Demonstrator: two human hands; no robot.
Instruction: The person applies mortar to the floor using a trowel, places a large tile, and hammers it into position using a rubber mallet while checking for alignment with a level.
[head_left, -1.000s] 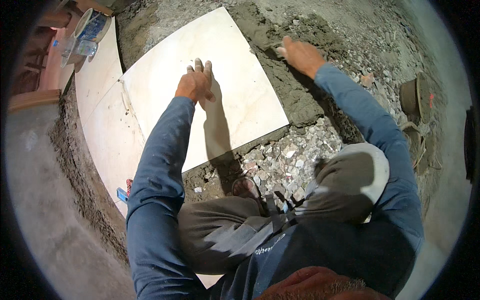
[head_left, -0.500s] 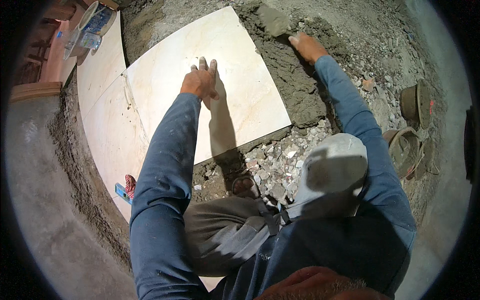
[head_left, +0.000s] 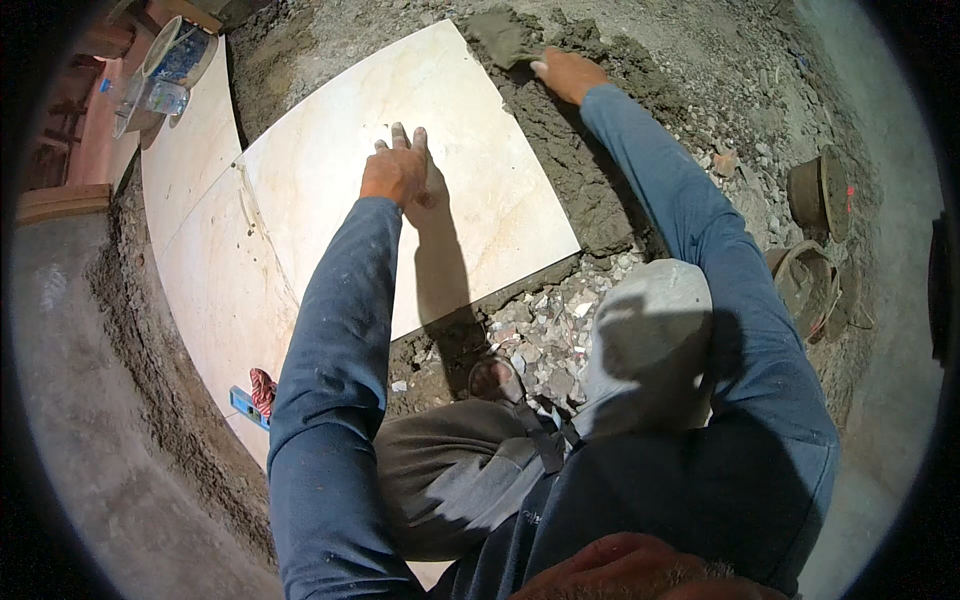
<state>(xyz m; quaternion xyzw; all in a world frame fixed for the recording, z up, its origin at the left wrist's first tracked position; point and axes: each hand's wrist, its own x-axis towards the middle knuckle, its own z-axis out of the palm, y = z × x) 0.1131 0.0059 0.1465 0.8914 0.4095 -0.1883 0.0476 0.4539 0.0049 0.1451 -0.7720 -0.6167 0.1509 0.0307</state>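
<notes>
Fingers spread, my left hand (head_left: 395, 174) rests open on a large cream-coloured tile (head_left: 490, 190). Past the tile's right edge, my right hand (head_left: 570, 76) is closed round the handle of a trowel, most of which the fingers hide. The trowel's blade (head_left: 503, 38), smeared with grey mortar, lies over the wet mortar bed (head_left: 575, 165) near the tile's far right corner. That mortar runs along the tile's right side, rough and lumpy on top.
More laid tiles (head_left: 195, 160) extend to the left. On them are a bucket (head_left: 182, 52), a plastic bottle (head_left: 166, 98), a blue spirit level (head_left: 248, 406) and a red striped cloth-like item (head_left: 263, 390). Gravel (head_left: 535, 345) lies before my knee. Dirty round containers (head_left: 812, 195) stand at right.
My right hand has moved left with the trowel, bringing the blade closer to the tile's far right corner. My left hand stays on the tile. The view has shifted slightly.
</notes>
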